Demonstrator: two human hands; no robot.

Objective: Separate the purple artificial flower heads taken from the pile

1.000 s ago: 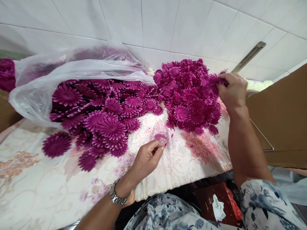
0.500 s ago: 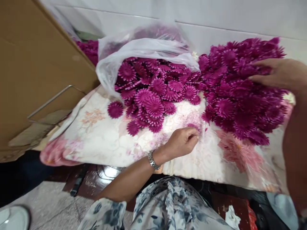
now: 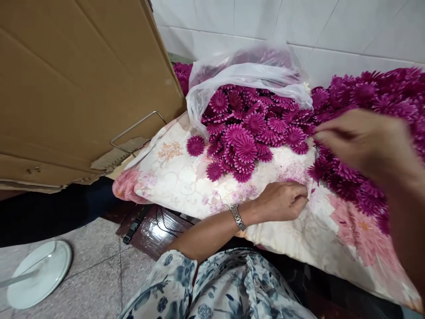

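Observation:
My left hand (image 3: 286, 201) rests closed over the flowered cloth (image 3: 186, 188); what its curled fingers hold, if anything, is hidden. My right hand (image 3: 361, 137), smeared by motion, is above the left edge of a heap of magenta artificial flower heads (image 3: 368, 95). Its thumb and fingertips look pressed together, and I cannot make out anything between them. Left of it, more magenta flower heads (image 3: 245, 146) spill from the mouth of a clear plastic bag (image 3: 212, 84) onto the cloth. One single flower head (image 3: 195, 145) lies apart at the bag's left side.
A large cardboard sheet (image 3: 83, 88) with a bent metal wire handle (image 3: 136, 128) stands at the left. White wall tiles (image 3: 252, 20) rise behind the flowers. Low on the left, a round white base (image 3: 40, 274) stands on the speckled floor (image 3: 96, 248).
The view has swung left, so more cardboard and floor show. My right hand has come off the right-hand flower heap, moving left and nearer my left hand, its fingers drawing together. My left hand stays closed.

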